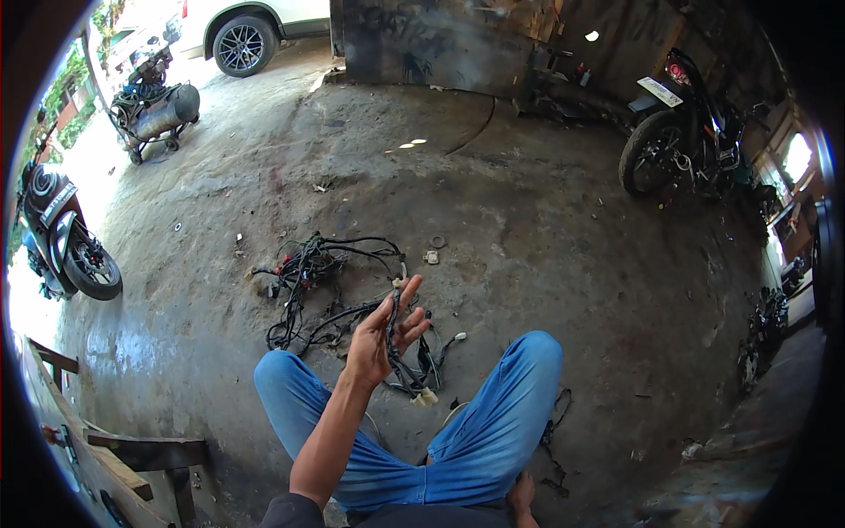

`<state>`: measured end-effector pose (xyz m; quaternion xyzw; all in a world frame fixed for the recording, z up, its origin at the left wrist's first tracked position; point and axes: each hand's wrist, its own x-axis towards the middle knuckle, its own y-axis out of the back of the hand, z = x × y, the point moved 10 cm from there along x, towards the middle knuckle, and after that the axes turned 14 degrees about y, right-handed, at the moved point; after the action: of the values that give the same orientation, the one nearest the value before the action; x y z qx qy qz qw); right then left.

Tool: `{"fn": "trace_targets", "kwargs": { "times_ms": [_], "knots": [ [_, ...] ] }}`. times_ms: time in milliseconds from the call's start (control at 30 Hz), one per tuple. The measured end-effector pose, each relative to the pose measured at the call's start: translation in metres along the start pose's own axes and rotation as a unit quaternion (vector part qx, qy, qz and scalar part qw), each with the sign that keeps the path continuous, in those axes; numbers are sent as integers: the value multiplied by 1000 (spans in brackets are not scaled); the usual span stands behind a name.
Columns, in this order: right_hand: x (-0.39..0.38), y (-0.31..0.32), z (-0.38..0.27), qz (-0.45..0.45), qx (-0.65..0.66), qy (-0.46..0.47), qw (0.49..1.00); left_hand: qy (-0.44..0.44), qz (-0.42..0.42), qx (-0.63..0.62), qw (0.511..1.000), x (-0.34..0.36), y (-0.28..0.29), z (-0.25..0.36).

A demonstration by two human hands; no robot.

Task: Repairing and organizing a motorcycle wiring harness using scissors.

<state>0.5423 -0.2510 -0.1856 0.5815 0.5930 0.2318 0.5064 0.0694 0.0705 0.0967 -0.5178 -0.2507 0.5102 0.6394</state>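
Observation:
A tangled black wiring harness [308, 264] lies on the concrete in front of me, with small red and pale connectors among its wires. My left hand [387, 339] is raised over its near side. One taped branch runs along the palm, held between thumb and fingers, the index finger stretched out. A pale connector [398, 283] shows by the fingertips. Below the hand, a cream connector [424, 399] hangs at a lower end of the wires. At the lower edge, my right hand [522, 497] is down beside my right thigh; its fingers are hidden.
Beyond the harness lie a small pale square part [431, 257] and a ring [437, 241]. A thin black wire [553, 431] is right of my knee. Motorcycles [656, 163] stand right and left, an air compressor [163, 114] far left, a wooden bench [114, 458] near left.

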Motion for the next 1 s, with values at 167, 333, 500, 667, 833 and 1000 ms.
{"fn": "trace_targets", "kwargs": {
  "times_ms": [167, 333, 500, 667, 833, 1000],
  "knots": [
    [22, 20, 19, 140, 25, -44, 989, 46, 41, 81, 995, -3, 3, -14],
    [43, 51, -8, 253, 40, -3, 967, 50, 130, 138, 981, -12, 43, -10],
    [56, 79, -19, 340, 114, 36, 933, 32, 155, 39, 987, -14, 55, 2],
    [66, 70, -39, 298, -144, -10, 943, 1, 174, 55, 983, -22, 48, 10],
    [79, -11, 30, 142, -62, 7, 988, 9, 229, 94, 969, -20, 53, -5],
    [49, -11, 38, 53, -138, -169, 975, 23, 156, 50, 986, -26, 93, -7]
  ]
}}
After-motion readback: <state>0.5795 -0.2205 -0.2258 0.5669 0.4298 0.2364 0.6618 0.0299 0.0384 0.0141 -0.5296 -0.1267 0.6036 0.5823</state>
